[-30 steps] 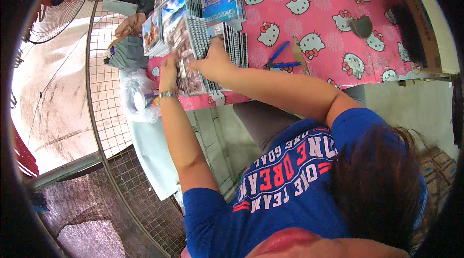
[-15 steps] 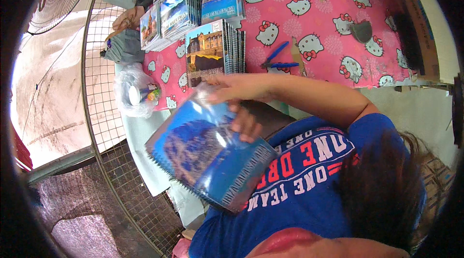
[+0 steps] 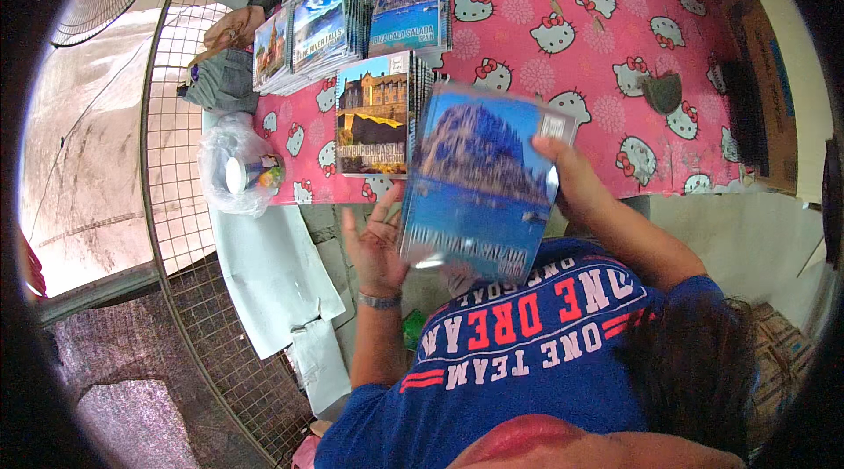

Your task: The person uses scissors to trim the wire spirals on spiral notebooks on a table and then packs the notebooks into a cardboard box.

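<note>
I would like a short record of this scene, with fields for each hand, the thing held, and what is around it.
left hand: left hand open, palm up, by the lower left edge of the notebook
right hand: right hand grips the notebook near its upper right edge
held thing: spiral notebook with a rocky coast and blue sea cover, tilted
table: pink cartoon-cat tablecloth
nearby: castle-cover notebook stack; plastic bag at the table's left end

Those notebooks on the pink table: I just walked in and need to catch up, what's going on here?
A person holds a spiral notebook with a blue sea-and-rock cover above the table's near edge. The right hand grips its upper right corner; the left hand is open against its left edge. More notebook stacks sit on the pink patterned tablecloth.
</note>
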